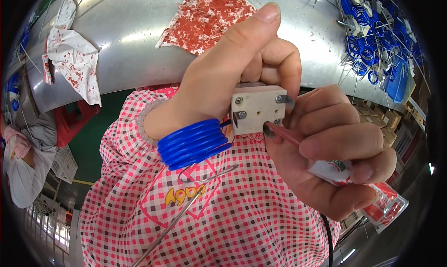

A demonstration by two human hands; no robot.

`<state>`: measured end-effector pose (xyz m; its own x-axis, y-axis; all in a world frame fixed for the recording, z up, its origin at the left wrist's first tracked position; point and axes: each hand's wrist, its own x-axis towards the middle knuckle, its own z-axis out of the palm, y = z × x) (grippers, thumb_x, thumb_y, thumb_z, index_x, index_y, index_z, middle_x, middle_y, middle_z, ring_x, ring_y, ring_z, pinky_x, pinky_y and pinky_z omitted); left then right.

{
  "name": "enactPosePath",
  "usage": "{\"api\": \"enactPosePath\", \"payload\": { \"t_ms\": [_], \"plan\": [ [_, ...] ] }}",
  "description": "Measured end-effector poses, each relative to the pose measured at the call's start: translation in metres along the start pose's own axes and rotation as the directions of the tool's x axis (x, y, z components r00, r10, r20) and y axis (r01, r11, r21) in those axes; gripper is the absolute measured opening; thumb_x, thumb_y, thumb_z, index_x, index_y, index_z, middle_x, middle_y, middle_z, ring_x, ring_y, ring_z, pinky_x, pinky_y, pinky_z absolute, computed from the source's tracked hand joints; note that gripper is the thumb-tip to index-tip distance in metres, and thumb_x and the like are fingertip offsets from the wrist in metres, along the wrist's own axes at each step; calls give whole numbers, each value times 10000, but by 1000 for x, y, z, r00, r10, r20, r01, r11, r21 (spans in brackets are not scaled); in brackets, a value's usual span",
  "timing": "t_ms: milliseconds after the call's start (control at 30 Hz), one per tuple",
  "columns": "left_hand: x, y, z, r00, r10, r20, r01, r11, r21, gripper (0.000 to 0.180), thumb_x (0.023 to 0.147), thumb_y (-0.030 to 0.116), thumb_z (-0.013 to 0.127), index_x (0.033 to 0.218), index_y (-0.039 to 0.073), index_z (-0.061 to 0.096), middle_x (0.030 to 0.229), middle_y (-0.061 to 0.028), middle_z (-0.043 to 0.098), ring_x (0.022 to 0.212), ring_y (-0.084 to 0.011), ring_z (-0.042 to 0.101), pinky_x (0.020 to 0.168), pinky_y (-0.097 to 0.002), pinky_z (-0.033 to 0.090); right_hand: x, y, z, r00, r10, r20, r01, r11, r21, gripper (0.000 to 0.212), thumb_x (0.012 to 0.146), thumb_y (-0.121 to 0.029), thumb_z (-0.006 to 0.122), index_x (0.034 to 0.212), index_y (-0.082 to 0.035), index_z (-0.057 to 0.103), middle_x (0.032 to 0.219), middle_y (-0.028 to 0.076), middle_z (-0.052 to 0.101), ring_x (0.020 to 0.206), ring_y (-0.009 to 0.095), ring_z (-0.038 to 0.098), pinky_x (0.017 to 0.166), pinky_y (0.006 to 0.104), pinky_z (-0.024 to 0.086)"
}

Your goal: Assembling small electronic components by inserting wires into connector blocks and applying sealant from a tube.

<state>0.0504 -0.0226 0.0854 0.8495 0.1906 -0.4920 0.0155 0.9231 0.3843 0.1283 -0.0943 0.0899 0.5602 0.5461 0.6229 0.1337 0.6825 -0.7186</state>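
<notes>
My left hand [223, 66] is closed round a small white block with screw terminals [257, 109], its thumb stretched up and its fingers curled behind the block. A coil of blue tubing [193, 143] hangs beside the block, under my left wrist. Below the coil, a thin bent metal rod [184, 208] slants down in front of my checked clothing. In my closed right hand [340, 146] is a screwdriver [384, 206] with a clear, red-and-white handle and a pinkish shaft. Its tip is at the block's lower edge, by a terminal; exact contact cannot be made out.
A shiny metal table [125, 38] curves across the top. On it are a red-and-white patterned cloth [205, 22], a stained white cloth [74, 57] and a heap of blue coils with wires [368, 38]. Another person's arm [28, 157] shows at far left, near a white crate [64, 164].
</notes>
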Motion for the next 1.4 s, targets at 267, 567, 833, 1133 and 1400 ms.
{"api": "enactPosePath", "payload": {
  "t_ms": [267, 567, 833, 1133, 1400],
  "plan": [
    [1, -2, -1, 1000, 0, 8, 0, 1000, -8, 637, 854, 573, 164, 598, 49, 420, 541, -74, 490, 444, -116, 413, 430, -217, 317, -2, -12, -7, 968, 70, 240, 0, 960, -280, 350, 914, -393, 256, 942, -73, 395, 661, 95, 494, 380, 144, 361, 408, 294, 344],
    [1, -4, -1, 1000, 4, 7, -4, 1000, 13, 629, 856, 565, 158, 601, 56, 425, 514, -57, 470, 445, -103, 398, 437, -210, 306, 6, -18, -9, 902, 156, 402, -18, 945, -327, 367, 912, -413, 252, 959, -78, 394, 650, 77, 493, 372, 145, 358, 382, 299, 341],
    [-3, 0, 3, 999, -52, -8, 52, 999, -9, 619, 859, 561, 157, 595, 61, 411, 510, -57, 470, 446, -91, 390, 432, -199, 294, 2, -16, -9, 935, 123, 332, -45, 972, -232, 362, 907, -402, 286, 933, -64, 411, 639, 65, 475, 376, 136, 319, 415, 292, 311],
    [-6, 0, 9, 998, -53, -41, 50, 997, -62, 604, 863, 550, 156, 581, 71, 392, 506, -42, 454, 441, -88, 362, 435, -196, 282, 4, -18, -10, 930, 157, 333, -93, 976, -199, 346, 901, -399, 304, 917, -72, 418, 640, 47, 474, 389, 131, 306, 451, 283, 295],
    [-7, 2, 12, 996, -69, -55, 65, 995, -73, 589, 861, 546, 177, 565, 79, 378, 510, -29, 443, 464, -76, 366, 445, -183, 270, 2, -13, -5, 959, 150, 242, -113, 981, -159, 333, 899, -395, 305, 915, -83, 420, 633, 34, 478, 387, 122, 289, 456, 277, 279]
  ]
}}
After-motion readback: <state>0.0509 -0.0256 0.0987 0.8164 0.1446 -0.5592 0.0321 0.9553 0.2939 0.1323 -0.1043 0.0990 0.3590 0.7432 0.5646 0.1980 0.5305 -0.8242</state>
